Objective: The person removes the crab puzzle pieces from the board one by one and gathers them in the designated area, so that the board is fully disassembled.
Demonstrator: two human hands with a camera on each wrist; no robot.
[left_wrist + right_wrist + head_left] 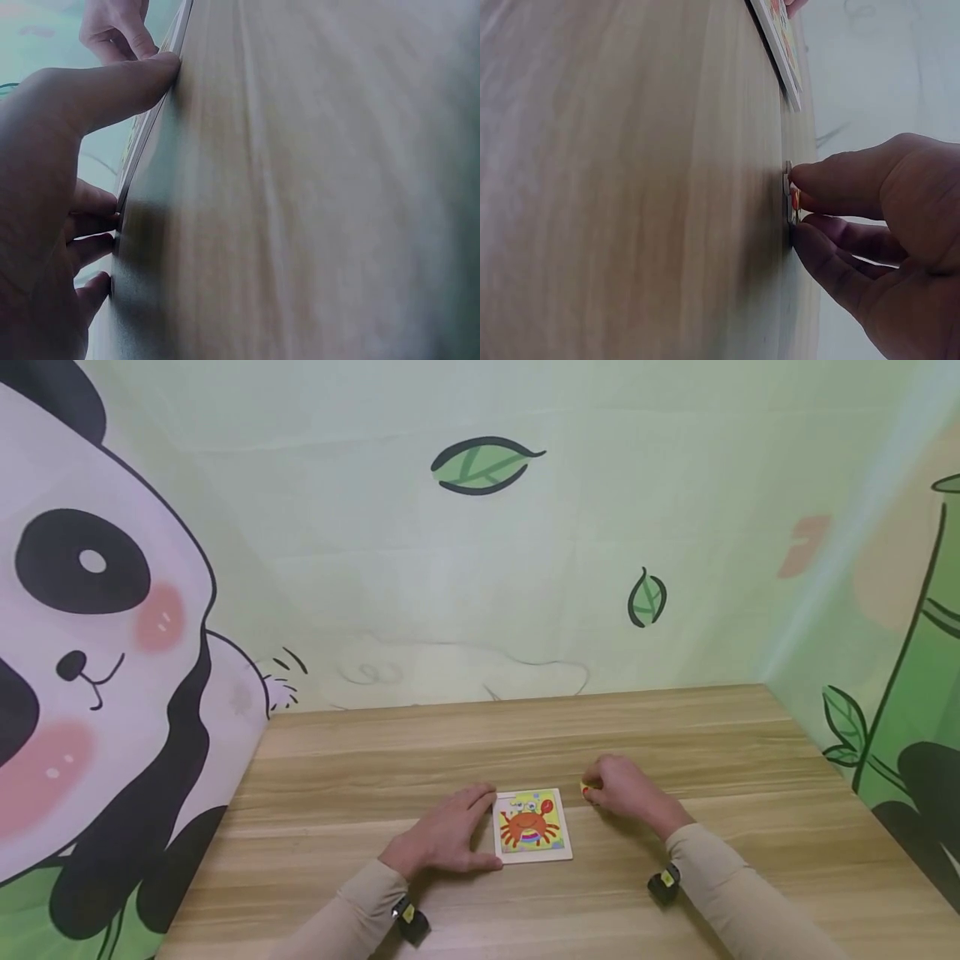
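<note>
A square jigsaw puzzle board [567, 845] with a pale frame and a red-orange crab picture [529, 828] lies flat on the table. Bare pale backing shows at its upper left corner. My left hand [448, 832] is spread along the board's left side, thumb at the near corner and fingers at the far one. To the right of the board, my right hand [624, 789] pinches a small yellow and red puzzle piece [795, 201] between thumb and fingers, low at the tabletop. The fingers partly cover that piece.
The wood-grain table [360, 752] reaches back to a green wall cloth [360, 568] printed with leaves and a large panda [135, 693]. Small black wrist cameras [663, 885] sit on both wrists, over beige sleeves [738, 889].
</note>
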